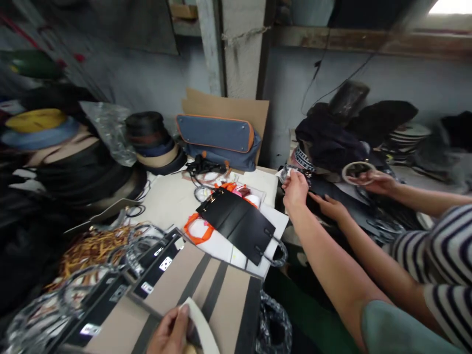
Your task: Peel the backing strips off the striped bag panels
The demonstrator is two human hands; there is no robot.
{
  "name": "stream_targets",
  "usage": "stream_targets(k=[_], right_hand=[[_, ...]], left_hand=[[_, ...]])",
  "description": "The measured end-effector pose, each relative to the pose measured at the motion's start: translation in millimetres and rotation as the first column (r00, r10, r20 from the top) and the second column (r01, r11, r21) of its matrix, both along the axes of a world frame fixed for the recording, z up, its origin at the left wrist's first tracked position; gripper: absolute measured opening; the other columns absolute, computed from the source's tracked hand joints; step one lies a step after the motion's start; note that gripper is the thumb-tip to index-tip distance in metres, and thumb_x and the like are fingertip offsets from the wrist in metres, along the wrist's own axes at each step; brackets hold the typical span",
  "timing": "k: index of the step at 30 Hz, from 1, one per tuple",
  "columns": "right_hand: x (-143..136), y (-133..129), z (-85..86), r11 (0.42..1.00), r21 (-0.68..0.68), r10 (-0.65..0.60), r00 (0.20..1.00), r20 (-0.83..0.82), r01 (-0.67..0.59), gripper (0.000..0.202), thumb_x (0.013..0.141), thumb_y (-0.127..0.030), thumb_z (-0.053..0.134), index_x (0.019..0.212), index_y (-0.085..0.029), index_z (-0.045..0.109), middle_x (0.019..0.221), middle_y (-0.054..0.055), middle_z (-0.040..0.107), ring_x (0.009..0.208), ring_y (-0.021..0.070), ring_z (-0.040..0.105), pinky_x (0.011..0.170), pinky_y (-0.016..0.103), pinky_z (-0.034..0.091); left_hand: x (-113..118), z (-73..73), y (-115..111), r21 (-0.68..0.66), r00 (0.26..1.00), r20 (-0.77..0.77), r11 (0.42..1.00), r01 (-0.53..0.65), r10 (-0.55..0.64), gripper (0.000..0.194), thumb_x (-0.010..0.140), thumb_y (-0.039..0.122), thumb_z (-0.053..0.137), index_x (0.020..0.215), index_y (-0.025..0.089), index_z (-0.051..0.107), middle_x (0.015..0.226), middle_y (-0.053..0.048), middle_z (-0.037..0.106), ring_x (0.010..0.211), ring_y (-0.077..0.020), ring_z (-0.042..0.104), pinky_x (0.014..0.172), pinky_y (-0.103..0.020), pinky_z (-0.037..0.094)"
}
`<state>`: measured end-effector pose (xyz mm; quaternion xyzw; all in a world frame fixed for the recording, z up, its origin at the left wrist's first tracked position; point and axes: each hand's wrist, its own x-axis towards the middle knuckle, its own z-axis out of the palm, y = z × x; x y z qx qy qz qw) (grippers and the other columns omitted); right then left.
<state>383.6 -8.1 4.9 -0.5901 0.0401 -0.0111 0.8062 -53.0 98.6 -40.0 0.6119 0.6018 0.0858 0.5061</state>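
At the bottom centre my left hand (171, 329) pinches a cream-coloured curved strip (201, 324), over a beige panel with dark stripes (191, 280). My right hand (297, 189) reaches forward at the right of centre, its fingers closed on a small whitish piece (289, 172) whose shape is too small to make out. Between the hands lies a black leather panel (236, 221) with a gold clasp and a plastic-wrapped handle (278, 253). Orange cord loops (199, 228) show beside and behind it.
A co-worker in a striped top (450, 246) is at the right, one hand (372, 181) holding a roll of tape (356, 172). A blue bag (217, 135) stands behind the table. Strap rolls (151, 142) and tangled brown cords (92, 250) are left.
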Motion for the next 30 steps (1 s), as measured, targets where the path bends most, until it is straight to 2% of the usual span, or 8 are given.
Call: stream_targets(k=[2,4,6,8,12,17,23,30], right_hand=[[-37,36,-8.1,0.934,-0.164,0.322,0.947,-0.008,-0.319,0.03,0.073,-0.046,0.068,0.08,-0.018,0.06,0.061,-0.005,0.053,0.052,0.0073,0.049,0.046,0.018,0.037],[-98,72,-22.2,0.665,-0.296,0.698,0.711,-0.079,-0.686,0.028,0.075,-0.044,0.067,0.079,-0.017,0.064,0.061,-0.003,0.056,0.054,0.0094,0.051,0.049,0.02,0.039],[-163,100,-36.4,0.4,-0.328,0.88,0.458,-0.125,-0.856,0.027,0.077,-0.043,0.065,0.081,-0.016,0.067,0.063,-0.001,0.059,0.056,0.0111,0.053,0.052,0.022,0.041],[-214,120,-48.0,0.293,-0.323,0.931,0.346,-0.119,-0.9,0.027,0.079,-0.043,0.063,0.083,-0.017,0.067,0.064,-0.001,0.06,0.059,0.0119,0.054,0.056,0.023,0.042],[-256,146,-65.7,0.284,-0.312,0.938,0.33,-0.106,-0.907,0.025,0.078,-0.042,0.062,0.081,-0.017,0.065,0.066,-0.001,0.06,0.061,0.0123,0.053,0.061,0.024,0.043],[-276,154,-79.4,0.221,-0.251,0.961,0.254,-0.108,-0.942,0.025,0.077,-0.039,0.065,0.088,-0.016,0.065,0.071,-0.001,0.062,0.064,0.0127,0.056,0.063,0.024,0.045],[-291,157,-92.7,0.215,-0.293,0.955,0.264,-0.137,-0.932,0.025,0.077,-0.039,0.065,0.088,-0.017,0.063,0.068,-0.002,0.059,0.062,0.0119,0.055,0.061,0.023,0.044],[-298,150,-82.3,0.23,-0.324,0.949,0.285,-0.133,-0.917,0.026,0.084,-0.042,0.058,0.091,-0.018,0.064,0.076,0.0,0.064,0.065,0.0131,0.059,0.062,0.024,0.046]], left_hand=[[-4,-6.2,-5,0.019,0.996,0.083,0.999,-0.028,0.027,0.054,0.069,0.068,0.065,0.087,0.017,0.071,0.072,-0.003,0.071,0.072,-0.024,0.064,0.066,-0.031,0.049],[-6,-11.3,-10,0.048,0.992,0.127,0.999,-0.006,0.0,0.049,0.073,0.065,0.063,0.082,0.017,0.071,0.07,-0.003,0.068,0.067,-0.0222,0.062,0.065,-0.032,0.048],[-7,-15.1,-13,0.093,0.984,0.175,0.996,0.012,-0.028,0.042,0.079,0.059,0.06,0.08,0.018,0.07,0.082,-0.006,0.07,0.074,-0.0226,0.063,0.071,-0.034,0.05],[-8,-17.5,-13,0.17,0.978,0.21,0.985,-0.023,-0.013,0.036,0.082,0.053,0.06,0.076,0.019,0.069,0.105,-0.01,0.07,0.093,-0.0256,0.064,0.086,-0.038,0.049],[-10,-19.5,-15,0.215,0.97,0.244,0.973,-0.078,0.023,0.03,0.086,0.044,0.057,0.072,0.02,0.067,0.128,-0.011,0.062,0.118,-0.0277,0.057,0.105,-0.044,0.039],[-16,-24.4,-18,0.175,0.961,0.276,0.982,-0.075,0.024,0.027,0.088,0.04,0.056,0.075,0.019,0.065,0.134,-0.012,0.057,0.122,-0.0262,0.055,0.107,-0.044,0.036],[-19,-26.0,-16,0.195,0.96,0.28,0.977,-0.081,0.024,0.027,0.088,0.04,0.055,0.073,0.019,0.064,0.132,-0.013,0.059,0.12,-0.0263,0.056,0.106,-0.044,0.038],[-20,-28.7,-15,0.199,0.954,0.3,0.977,-0.072,0.009,0.025,0.088,0.039,0.054,0.076,0.02,0.064,0.13,-0.013,0.06,0.121,-0.0255,0.056,0.105,-0.042,0.038]])
